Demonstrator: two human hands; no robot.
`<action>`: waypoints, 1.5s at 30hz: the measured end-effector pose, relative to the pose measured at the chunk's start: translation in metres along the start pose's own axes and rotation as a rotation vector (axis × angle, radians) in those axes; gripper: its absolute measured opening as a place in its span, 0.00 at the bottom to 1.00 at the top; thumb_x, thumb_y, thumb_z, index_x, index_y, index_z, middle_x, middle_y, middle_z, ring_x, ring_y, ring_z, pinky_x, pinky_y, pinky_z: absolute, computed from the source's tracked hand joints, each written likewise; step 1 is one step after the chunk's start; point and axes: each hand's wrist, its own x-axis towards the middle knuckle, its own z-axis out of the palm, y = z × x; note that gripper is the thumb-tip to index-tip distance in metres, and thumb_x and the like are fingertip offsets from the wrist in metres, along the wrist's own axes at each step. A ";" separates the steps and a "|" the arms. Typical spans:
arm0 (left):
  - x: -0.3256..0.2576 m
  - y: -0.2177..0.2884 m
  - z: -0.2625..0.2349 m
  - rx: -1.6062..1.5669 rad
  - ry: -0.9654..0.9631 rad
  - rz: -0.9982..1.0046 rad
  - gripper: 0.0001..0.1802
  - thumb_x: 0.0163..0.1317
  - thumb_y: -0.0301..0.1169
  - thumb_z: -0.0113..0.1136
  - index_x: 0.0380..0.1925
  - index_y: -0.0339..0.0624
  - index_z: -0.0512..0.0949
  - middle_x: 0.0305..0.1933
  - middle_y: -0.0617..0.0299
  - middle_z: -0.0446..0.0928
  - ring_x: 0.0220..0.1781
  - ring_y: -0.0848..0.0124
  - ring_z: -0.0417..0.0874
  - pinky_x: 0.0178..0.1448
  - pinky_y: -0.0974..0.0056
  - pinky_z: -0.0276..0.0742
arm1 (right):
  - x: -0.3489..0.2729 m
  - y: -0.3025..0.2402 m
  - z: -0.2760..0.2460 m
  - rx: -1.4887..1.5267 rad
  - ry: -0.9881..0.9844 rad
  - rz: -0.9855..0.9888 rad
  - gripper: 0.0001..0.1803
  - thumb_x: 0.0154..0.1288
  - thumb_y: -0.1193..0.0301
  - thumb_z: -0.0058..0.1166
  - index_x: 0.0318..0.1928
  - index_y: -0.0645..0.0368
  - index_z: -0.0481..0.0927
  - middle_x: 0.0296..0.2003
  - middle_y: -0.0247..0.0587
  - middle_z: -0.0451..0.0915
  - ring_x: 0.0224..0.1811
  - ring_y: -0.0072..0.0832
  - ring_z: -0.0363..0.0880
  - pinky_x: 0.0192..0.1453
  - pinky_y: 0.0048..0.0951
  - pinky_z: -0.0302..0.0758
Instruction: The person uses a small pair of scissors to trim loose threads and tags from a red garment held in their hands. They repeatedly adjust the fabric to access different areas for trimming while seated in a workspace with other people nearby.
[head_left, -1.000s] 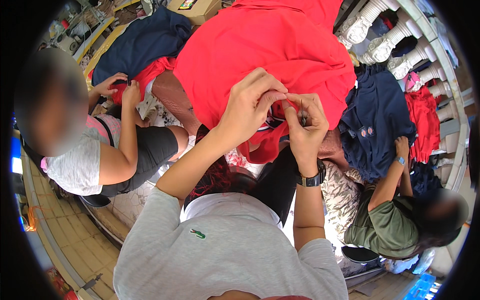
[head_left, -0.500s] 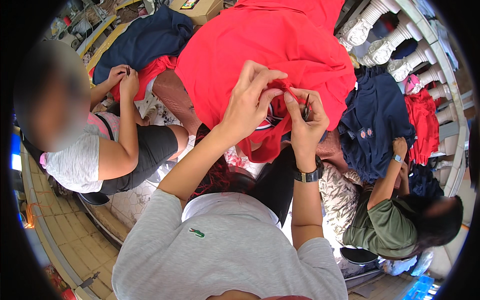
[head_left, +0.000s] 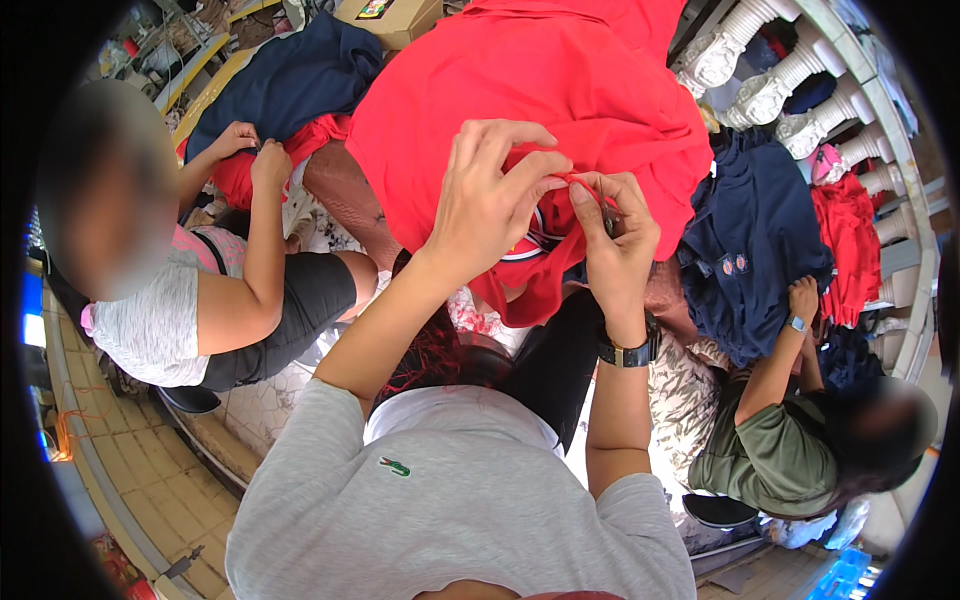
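Above the person's lap, both arms were raised with elbows bent, the hands meeting at the lower edge of a red garment [head_left: 540,90] that hung spread in front of them. Left hand [head_left: 490,205] had its fingers fanned, thumb and forefinger pinching a fold of the red cloth, so its grip was clenched on the fabric. Right hand [head_left: 612,240], with a dark wristwatch [head_left: 628,352] on its wrist, had its grip closed on the same fold and on a small dark tool too hidden to identify. At the left, another person's 2 hands [head_left: 255,150] worked a second red piece beside a navy garment [head_left: 290,80]. A cardboard box [head_left: 392,15] sat at the top edge, its contents unreadable.
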 end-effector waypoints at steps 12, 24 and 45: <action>-0.029 0.000 0.029 -0.340 0.112 -0.357 0.06 0.65 0.14 0.59 0.40 0.34 0.78 0.40 0.55 0.79 0.42 0.68 0.84 0.45 0.66 0.80 | -0.012 0.013 0.008 -0.262 0.091 -0.164 0.10 0.59 0.83 0.64 0.43 0.65 0.84 0.35 0.41 0.76 0.31 0.28 0.77 0.35 0.27 0.73; -0.039 0.013 0.017 -0.516 0.010 -0.720 0.08 0.70 0.27 0.61 0.39 0.32 0.77 0.36 0.56 0.81 0.39 0.70 0.82 0.46 0.67 0.76 | -0.033 0.025 0.036 -0.413 0.210 -0.295 0.20 0.52 0.86 0.64 0.47 0.59 0.85 0.37 0.40 0.74 0.28 0.28 0.75 0.29 0.27 0.73; -0.042 0.013 0.009 -0.851 -0.071 -0.777 0.06 0.77 0.27 0.50 0.42 0.35 0.72 0.34 0.64 0.76 0.37 0.81 0.75 0.42 0.71 0.73 | -0.028 -0.016 0.002 -0.100 -0.283 0.396 0.24 0.81 0.56 0.39 0.35 0.60 0.77 0.21 0.24 0.60 0.23 0.15 0.54 0.27 0.22 0.52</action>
